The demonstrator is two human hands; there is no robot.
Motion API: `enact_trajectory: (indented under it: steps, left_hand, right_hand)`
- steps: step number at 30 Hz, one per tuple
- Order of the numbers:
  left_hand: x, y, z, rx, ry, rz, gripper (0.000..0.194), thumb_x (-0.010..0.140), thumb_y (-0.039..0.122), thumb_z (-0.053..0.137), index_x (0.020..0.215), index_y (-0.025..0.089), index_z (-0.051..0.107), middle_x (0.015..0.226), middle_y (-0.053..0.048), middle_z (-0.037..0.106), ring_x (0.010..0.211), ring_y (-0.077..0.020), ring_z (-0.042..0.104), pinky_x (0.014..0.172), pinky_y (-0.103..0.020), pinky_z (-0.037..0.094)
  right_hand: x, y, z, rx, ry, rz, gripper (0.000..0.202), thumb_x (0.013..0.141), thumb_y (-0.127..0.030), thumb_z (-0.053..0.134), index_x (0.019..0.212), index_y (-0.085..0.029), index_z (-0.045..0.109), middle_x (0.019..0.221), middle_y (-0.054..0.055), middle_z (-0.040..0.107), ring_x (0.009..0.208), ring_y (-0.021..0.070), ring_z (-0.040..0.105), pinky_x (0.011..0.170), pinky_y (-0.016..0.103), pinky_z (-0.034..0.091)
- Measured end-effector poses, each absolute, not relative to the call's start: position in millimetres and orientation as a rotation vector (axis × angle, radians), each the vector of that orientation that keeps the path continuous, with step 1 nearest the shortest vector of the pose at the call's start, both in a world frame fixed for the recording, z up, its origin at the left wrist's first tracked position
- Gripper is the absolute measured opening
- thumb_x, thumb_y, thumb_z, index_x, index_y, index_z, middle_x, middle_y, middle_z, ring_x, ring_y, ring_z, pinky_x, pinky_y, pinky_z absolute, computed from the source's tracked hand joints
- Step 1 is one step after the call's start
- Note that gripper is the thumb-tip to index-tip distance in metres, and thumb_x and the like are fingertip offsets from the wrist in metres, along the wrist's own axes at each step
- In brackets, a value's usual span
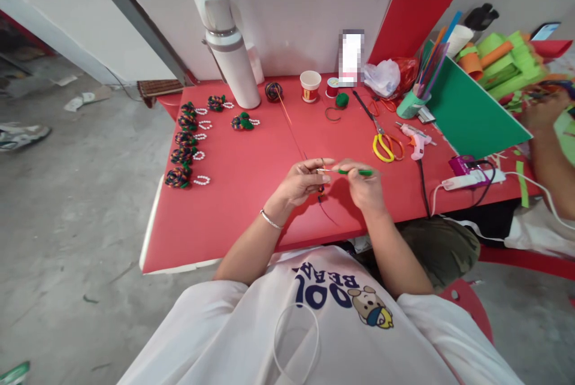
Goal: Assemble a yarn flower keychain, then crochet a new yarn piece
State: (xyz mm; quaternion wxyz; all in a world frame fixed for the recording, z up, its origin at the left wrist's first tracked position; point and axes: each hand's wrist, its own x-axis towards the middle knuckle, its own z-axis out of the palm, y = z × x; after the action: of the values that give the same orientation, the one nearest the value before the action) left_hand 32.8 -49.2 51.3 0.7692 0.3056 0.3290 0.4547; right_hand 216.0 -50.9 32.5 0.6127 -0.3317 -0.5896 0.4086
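My right hand point(363, 184) is closed around the green handle of a crochet hook point(365, 173), its thin metal shaft pointing left. In my left hand point(305, 181) a small piece of multicoloured crochet point(321, 191) is pinched between the fingers, right at the hook's tip. A loose yarn tail hangs below it onto the red table. From the left fingers a strand runs up to a dark multicoloured yarn ball point(274, 92). Where the hook meets the stitches is too small to make out.
Several crocheted pieces with white bead loops point(178, 177) line the red table's point(215, 223) left side. Behind stand a white thermos point(231, 61) and a paper cup point(309, 86). Scissors point(383, 145), a glue gun point(416, 141) and a power strip point(471, 179) lie rightward. Another person's arm point(550, 151) is far right.
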Motion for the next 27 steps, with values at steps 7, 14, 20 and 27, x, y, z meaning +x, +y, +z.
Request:
enact_trajectory:
  steps: [7,14,20,27]
  left_hand:
    - [37,-50,54,0.693,0.786,1.094,0.055,0.053,0.023,0.102,0.104,0.014,0.082,0.069,0.001,0.07,0.045,-0.0015,0.043,0.042,-0.019,0.021]
    - [35,-47,56,0.704,0.796,1.138,0.054,0.051,0.028,0.104,0.097,0.014,0.082,0.068,0.001,0.07,0.045,-0.0018,0.044,0.041,-0.019,0.02]
    - [38,-46,49,0.699,0.834,1.179,0.059,0.051,0.024,0.101,0.104,0.012,0.079,0.065,0.002,0.068,0.045,-0.0027,0.046,0.043,-0.019,0.025]
    - [34,-47,52,0.603,0.76,1.091,0.052,0.055,0.017,0.095,0.104,0.012,0.08,0.061,0.005,0.064,0.04,0.0005,0.03,0.042,-0.02,0.016]
  right_hand:
    - [201,-63,29,-0.89,-1.506,0.653,0.021,0.1,-0.05,0.068,0.099,-0.033,0.082,0.103,0.002,0.084,0.102,0.0229,0.075,0.097,0.046,0.06]
    - [207,-65,36,-0.879,-1.582,0.52,0.017,0.104,-0.038,0.065,0.104,-0.031,0.08,0.105,0.002,0.084,0.101,0.0218,0.074,0.095,0.044,0.059]
    - [203,-70,36,-0.88,-1.8,0.121,0.017,0.102,-0.031,0.068,0.114,-0.035,0.079,0.112,0.0,0.084,0.1,0.0223,0.072,0.094,0.044,0.057]
    - [197,-73,25,-0.833,-1.787,-0.21,0.022,0.097,-0.031,0.075,0.118,-0.036,0.079,0.115,0.002,0.084,0.102,0.0232,0.069,0.088,0.04,0.058]
